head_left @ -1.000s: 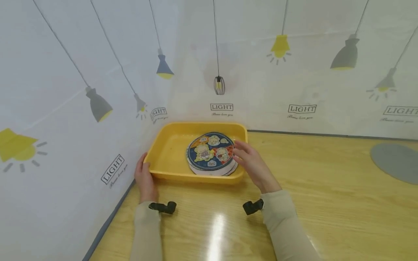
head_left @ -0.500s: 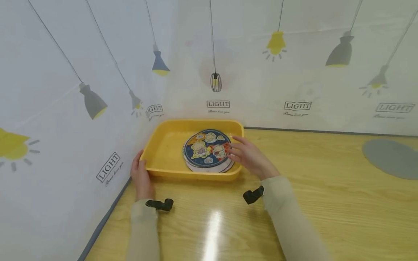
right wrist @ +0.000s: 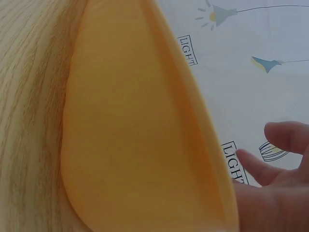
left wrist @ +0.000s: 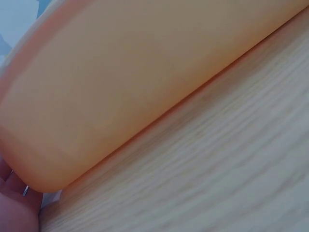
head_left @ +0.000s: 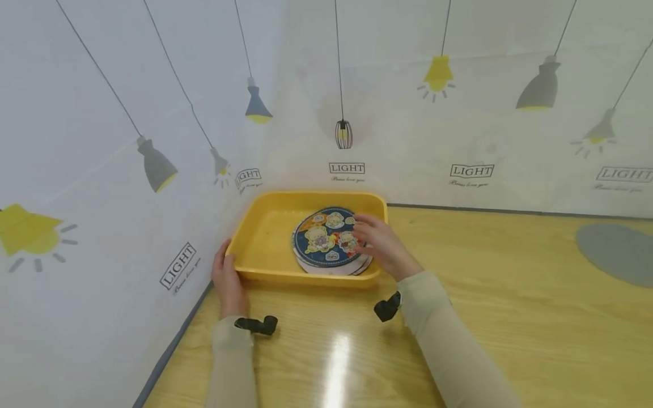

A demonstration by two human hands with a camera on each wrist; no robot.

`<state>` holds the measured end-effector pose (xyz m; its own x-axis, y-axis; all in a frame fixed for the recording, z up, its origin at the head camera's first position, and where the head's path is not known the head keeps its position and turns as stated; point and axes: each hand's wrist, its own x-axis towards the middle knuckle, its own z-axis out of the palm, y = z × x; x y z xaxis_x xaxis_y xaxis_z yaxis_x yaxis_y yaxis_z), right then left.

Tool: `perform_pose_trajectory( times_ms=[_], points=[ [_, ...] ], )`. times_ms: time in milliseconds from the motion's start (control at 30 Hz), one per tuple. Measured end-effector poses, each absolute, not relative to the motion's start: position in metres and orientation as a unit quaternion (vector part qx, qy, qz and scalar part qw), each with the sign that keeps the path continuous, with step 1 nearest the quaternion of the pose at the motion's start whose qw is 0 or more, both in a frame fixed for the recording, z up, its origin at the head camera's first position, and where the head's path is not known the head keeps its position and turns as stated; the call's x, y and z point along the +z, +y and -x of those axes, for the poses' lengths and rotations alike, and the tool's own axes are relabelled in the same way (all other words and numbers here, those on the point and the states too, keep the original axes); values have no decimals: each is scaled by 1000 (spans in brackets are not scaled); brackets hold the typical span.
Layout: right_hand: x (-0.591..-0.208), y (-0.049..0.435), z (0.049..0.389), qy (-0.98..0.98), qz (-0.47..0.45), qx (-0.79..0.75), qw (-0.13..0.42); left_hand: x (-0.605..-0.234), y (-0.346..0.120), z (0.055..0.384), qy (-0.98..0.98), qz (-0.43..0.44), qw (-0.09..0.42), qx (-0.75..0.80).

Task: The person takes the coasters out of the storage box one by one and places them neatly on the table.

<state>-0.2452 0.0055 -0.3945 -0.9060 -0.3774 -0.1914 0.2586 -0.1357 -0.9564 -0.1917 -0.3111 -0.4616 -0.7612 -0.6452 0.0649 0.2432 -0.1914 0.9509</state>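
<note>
A yellow plastic tray [head_left: 265,246] stands on the table, close to the wall corner. In its right half lies a round pad [head_left: 320,241], dark blue with cartoon bear pictures, on top of one or more whitish round pieces [head_left: 326,270]. My left hand [head_left: 229,286] grips the tray's front left corner, its thumb near the front rim. Over the tray's right side, my right hand [head_left: 382,245] holds its fingers spread and slightly bent above the blue pad's right edge; whether they touch it cannot be told. The right wrist view shows that hand [right wrist: 280,193] beyond the tray's rim.
A white wall sheet [head_left: 398,141] with printed lamps rises behind and to the left of the tray. The wooden table [head_left: 510,283] extends to the right, where a grey round mat [head_left: 619,252] lies. A black wrist mount [head_left: 388,307] sits on the right sleeve.
My right hand has moved a little left, farther in over the blue pad. The left hand stays at the tray's corner. Tray and pads look unmoved; the head view shifted slightly and came back.
</note>
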Motion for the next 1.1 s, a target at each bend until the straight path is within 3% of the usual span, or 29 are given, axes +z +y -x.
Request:
perform_pose_trajectory(
  times_ms=[467,767,1100],
  points=[
    [-406,-14,243,706,46,-693,136,-464,-312,192,-566,-192,288,-748],
    [-408,-19,244,707,61,-690,144,-463,-312,193,-558,-186,291,-755],
    [-418,-22,246,819,111,-549,122,-463,-310,193,-553,-183,287,-761]
  ],
)
